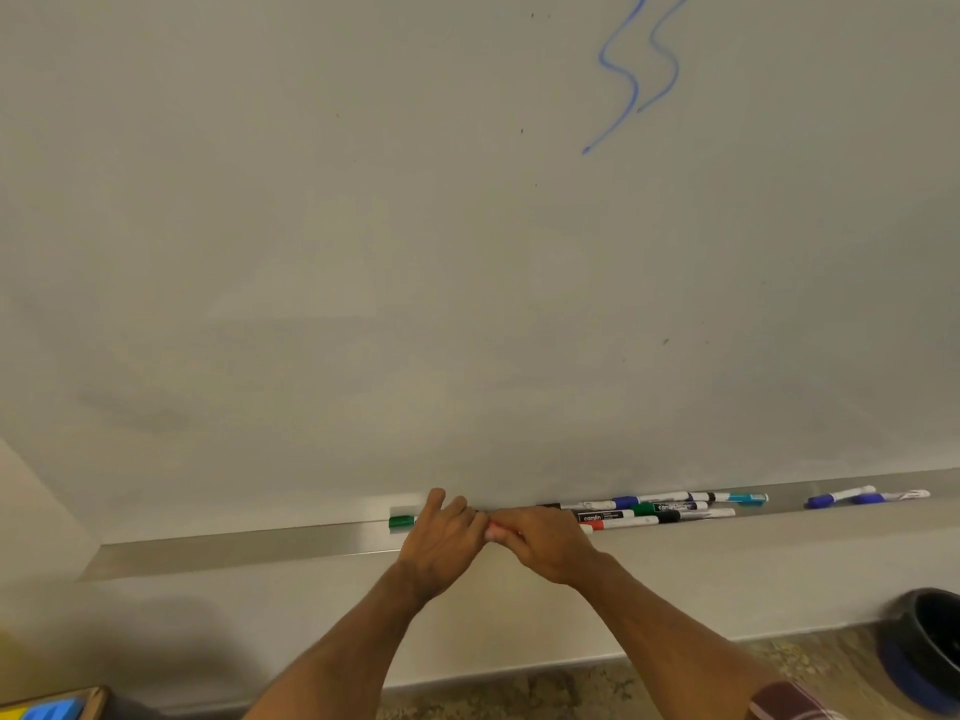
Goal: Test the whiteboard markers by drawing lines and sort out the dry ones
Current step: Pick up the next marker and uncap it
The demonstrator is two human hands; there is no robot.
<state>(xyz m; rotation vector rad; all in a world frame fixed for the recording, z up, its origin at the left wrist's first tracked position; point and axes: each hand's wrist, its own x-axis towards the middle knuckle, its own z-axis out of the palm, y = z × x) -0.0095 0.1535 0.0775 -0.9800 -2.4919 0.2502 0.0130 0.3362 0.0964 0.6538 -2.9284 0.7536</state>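
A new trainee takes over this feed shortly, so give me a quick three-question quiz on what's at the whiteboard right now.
1. True or false: the wavy lines on the whiteboard are red.
2. The green-capped marker in the tray lies: A) left of the left hand; B) right of the right hand; C) on the floor.
3. How many blue-capped markers lie apart from the main cluster, at the tray's right end?

Key: 1 false, they are blue. 2 A. 3 two.
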